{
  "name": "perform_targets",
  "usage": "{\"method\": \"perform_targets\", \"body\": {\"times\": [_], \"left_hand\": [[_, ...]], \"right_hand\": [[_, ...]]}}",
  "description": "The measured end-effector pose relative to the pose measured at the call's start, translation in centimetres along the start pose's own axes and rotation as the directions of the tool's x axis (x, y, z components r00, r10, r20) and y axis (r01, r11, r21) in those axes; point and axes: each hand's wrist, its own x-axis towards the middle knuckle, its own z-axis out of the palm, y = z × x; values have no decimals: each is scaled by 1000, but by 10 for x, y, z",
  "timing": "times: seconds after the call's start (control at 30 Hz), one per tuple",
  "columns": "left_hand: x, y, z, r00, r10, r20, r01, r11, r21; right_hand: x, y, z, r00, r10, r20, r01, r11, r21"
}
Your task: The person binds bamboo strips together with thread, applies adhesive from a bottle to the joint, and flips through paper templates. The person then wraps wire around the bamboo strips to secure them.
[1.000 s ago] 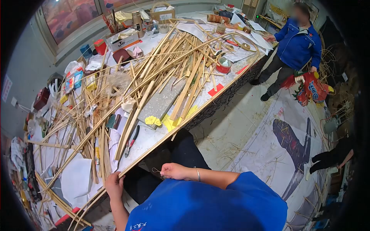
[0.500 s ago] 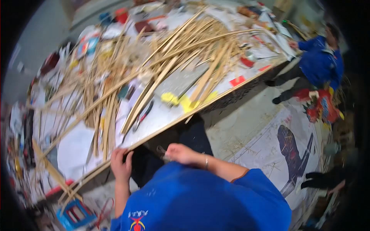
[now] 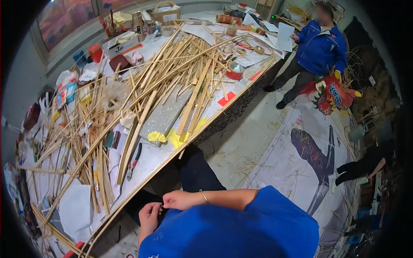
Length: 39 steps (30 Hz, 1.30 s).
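My left hand (image 3: 149,216) and my right hand (image 3: 180,200) meet in front of my body, just below the table's near edge. The fingers of both are closed around something small and dark between them, too little of which shows to name. A bracelet circles my right wrist. On the table, beyond my hands, lies a pair of pliers (image 3: 134,161) with red and black handles, next to long split-bamboo strips (image 3: 140,129). A grey slab (image 3: 165,114) spotted with white lies behind, with crumpled yellow paper (image 3: 157,137) at its near end.
Bamboo strips are heaped across the table (image 3: 148,172), some reaching its edge. A roll of tape (image 3: 235,71) and a red card (image 3: 226,99) lie farther right. A person in a blue jacket (image 3: 320,49) stands by the far end, holding paper and a red dragon-like figure (image 3: 333,94).
My left hand has come away from the table edge and joined my right hand, which has moved lower and left in view. The view has shifted, and the other person now holds up paper.
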Motion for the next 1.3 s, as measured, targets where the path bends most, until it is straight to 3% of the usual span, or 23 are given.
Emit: {"method": "perform_targets", "body": {"times": [0.17,0.2,0.33,0.43,0.47,0.6,0.7,0.77,0.8,0.9,0.93,1.03,1.07,1.17,1.23,1.3], "left_hand": [[6,-1,-4,999,-20,43,15,992,124],[5,3,-2,999,-13,43,4,980,197],[5,1,-2,995,-27,91,4,969,245],[5,7,-2,993,-43,113,8,958,287],[4,10,-3,991,-24,133,-17,953,302],[8,-2,-15,982,-46,184,29,995,95],[6,-8,-19,983,-12,185,21,999,-48],[8,-4,-13,990,-7,140,27,989,-145],[11,-7,-10,988,56,143,-21,972,-235],[-1,2,-5,980,-3,198,95,884,-457],[1,-5,2,988,12,154,79,819,-568],[8,-26,-1,975,29,220,148,652,-743],[11,-23,-4,962,56,267,163,669,-725],[13,-11,2,986,4,164,109,733,-671],[11,-4,1,993,-20,120,96,731,-676],[11,15,-6,999,-7,52,42,699,-713]], "right_hand": [[0,11,8,987,-54,-154,65,996,63],[2,17,10,967,-134,-218,160,981,108],[1,22,7,977,-30,-211,73,978,195],[1,22,8,967,-65,-247,87,993,79],[2,23,10,959,-96,-265,131,984,117],[5,25,10,961,-46,-272,74,993,93],[10,29,14,972,29,-232,46,949,313],[13,34,15,966,-18,-258,46,994,104],[14,36,12,968,-47,-247,75,992,105],[14,31,17,979,-49,-199,76,988,133],[21,43,20,987,-53,-154,84,976,201],[19,35,16,994,-44,-96,73,943,326],[20,33,16,993,-57,-106,82,967,242],[15,28,17,983,-93,-160,105,992,69],[15,30,15,990,-98,-99,116,973,198],[3,6,-6,993,116,25,-119,966,230]]}}
